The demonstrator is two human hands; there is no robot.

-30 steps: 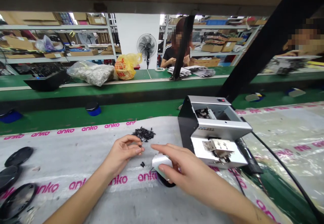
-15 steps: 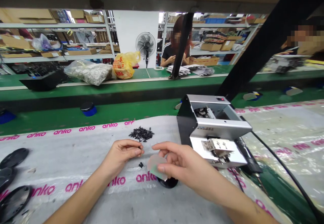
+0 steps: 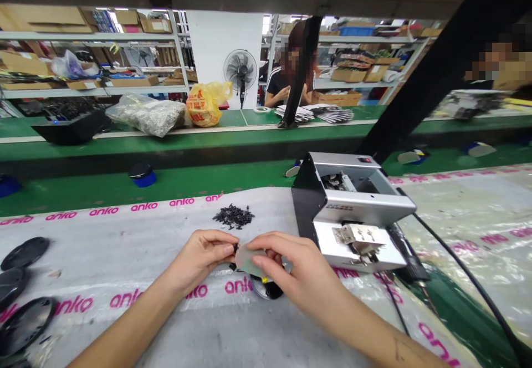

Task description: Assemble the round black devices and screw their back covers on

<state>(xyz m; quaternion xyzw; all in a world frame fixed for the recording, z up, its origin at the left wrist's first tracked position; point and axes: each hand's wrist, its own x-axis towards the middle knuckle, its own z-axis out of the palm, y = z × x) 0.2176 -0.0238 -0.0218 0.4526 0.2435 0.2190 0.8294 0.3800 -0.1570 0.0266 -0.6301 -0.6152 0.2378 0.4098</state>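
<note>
Left hand (image 3: pixel 199 260), pinched on a small black piece (image 3: pixel 236 246); right hand (image 3: pixel 291 260), gripping a clear disc (image 3: pixel 249 261); loose black pieces (image 3: pixel 233 216) remain piled at twelve o'clock.

The bench machine (image 3: pixel 353 207) is smooth silver metal with a black side panel. Left of it, the small black parts (image 3: pixel 233 216) look like matt plastic, the disc (image 3: pixel 249 260) glossy translucent plastic, and the sheeting (image 3: pixel 124 323) crinkled plastic film.

Translucent round film disc (image 3: pixel 250 261), tilted, held in the right hand (image 3: pixel 286 262), its edge just beside the tiny black piece (image 3: pixel 236 245) pinched in the left hand (image 3: pixel 199 254). Loose heap of small black pieces (image 3: pixel 233 216) at twelve o'clock from both hands, lying on the plastic sheet.
</note>
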